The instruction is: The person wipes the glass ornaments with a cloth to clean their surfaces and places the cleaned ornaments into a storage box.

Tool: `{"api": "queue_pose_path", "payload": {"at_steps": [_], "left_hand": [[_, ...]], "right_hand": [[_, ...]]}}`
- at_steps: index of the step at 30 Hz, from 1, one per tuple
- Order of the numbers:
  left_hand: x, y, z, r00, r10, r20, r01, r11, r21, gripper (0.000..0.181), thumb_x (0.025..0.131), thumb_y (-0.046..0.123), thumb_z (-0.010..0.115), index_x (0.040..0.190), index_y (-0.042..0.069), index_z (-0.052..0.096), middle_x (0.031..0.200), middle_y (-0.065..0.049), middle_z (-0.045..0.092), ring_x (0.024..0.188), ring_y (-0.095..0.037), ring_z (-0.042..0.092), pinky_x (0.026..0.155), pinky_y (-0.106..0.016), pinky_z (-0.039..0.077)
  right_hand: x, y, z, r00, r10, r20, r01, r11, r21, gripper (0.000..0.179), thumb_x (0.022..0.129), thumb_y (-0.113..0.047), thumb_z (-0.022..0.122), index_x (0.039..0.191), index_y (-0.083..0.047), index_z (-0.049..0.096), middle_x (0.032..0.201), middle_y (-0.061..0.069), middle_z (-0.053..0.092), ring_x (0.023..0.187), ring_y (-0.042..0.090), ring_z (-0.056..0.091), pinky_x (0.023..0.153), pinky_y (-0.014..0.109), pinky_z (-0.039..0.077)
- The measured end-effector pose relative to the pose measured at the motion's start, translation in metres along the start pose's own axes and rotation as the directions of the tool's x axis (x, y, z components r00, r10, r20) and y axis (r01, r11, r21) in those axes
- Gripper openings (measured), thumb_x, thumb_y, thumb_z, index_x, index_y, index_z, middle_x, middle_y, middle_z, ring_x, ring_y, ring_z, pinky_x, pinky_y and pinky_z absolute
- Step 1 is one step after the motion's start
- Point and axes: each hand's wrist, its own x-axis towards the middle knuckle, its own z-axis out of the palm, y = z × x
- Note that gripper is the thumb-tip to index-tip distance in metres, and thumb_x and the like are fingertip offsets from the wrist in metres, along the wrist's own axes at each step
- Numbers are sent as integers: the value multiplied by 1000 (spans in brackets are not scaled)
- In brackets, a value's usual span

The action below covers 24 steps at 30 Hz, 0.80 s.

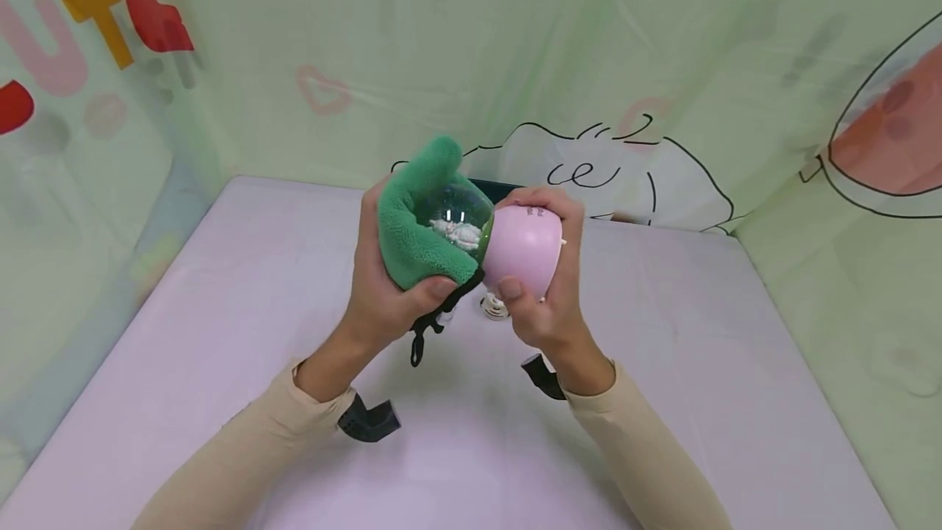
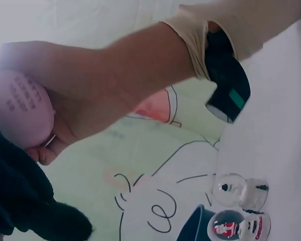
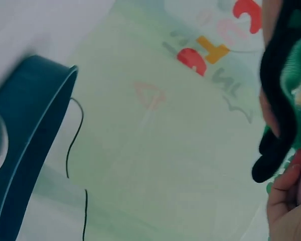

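Observation:
In the head view, a snow globe with a clear dome [image 1: 465, 207] and a pink base [image 1: 524, 248] lies sideways above the table, between both hands. A pale figure shows inside the dome. My left hand [image 1: 379, 280] holds a green plush cloth [image 1: 412, 248] with black edging and a hanging loop, wrapped against the dome. My right hand [image 1: 555, 293] grips the pink base, thumb in front and fingers over the top. In the left wrist view, printed marks show on the pink base [image 2: 22, 108]. The right wrist view catches only part of the cloth [image 3: 296, 65] at its right edge.
Two small snow globes, one with a snowman [image 2: 228, 190] and one with a red figure [image 2: 226, 228], stand near a dark teal container [image 3: 32, 105] behind the hands. Black wrist mounts [image 1: 371, 419] project from the sleeves. A printed curtain [image 1: 353, 39] borders the lilac-covered table [image 1: 294, 244].

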Motion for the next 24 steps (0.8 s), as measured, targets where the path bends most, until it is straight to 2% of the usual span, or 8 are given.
{"api": "queue_pose_path", "payload": {"at_steps": [5,8,11,14,18,22,24], "left_hand": [[-1,-3,-1,999,41,10,-41,999,-7,102,80,60,77,141,-7,31,139,3,51,121,-28,53,101,-41,46],[-2,-5,-1,997,79,25,-79,997,-6,91,81,60,77,144,7,38,140,2,49,122,-27,53,101,-43,46],[-1,-6,-1,991,123,59,-123,992,-12,81,81,60,75,146,27,40,141,1,46,122,-29,53,101,-47,45],[0,-6,-1,984,149,95,-148,989,-12,76,82,60,75,145,38,40,142,1,43,124,-28,50,102,-48,44],[1,-7,-1,973,197,119,-202,979,31,76,81,61,75,145,37,42,141,2,44,129,-28,42,103,-50,41],[2,-7,-1,961,249,117,-258,964,67,78,81,61,75,146,33,43,141,3,46,132,-28,37,103,-52,40],[2,-7,-1,961,256,109,-264,962,71,78,81,60,76,146,33,42,141,3,46,132,-28,38,102,-51,41]], "right_hand": [[2,-17,-4,982,191,12,-190,981,-31,81,88,-63,64,126,5,42,117,9,54,90,25,58,63,28,53],[5,-29,-5,958,288,9,-288,957,-30,63,89,-51,62,126,-2,48,117,11,54,86,27,57,61,30,53],[10,-43,-7,910,416,-2,-416,909,-25,44,89,-35,59,123,-9,52,114,13,54,86,30,57,60,34,55],[15,-56,-9,838,545,-11,-545,837,-42,34,89,-29,55,120,-15,54,111,12,56,86,32,58,60,37,56],[20,-64,-12,762,647,-5,-647,762,-15,31,92,-33,53,116,-14,56,106,12,57,83,29,59,62,36,54],[21,-61,-12,720,693,39,-693,715,99,32,94,-36,49,111,-10,59,91,10,58,71,22,56,55,33,49],[19,-57,-11,697,714,64,-713,681,166,34,95,-39,47,109,-10,59,87,8,59,68,20,54,54,32,47]]}}
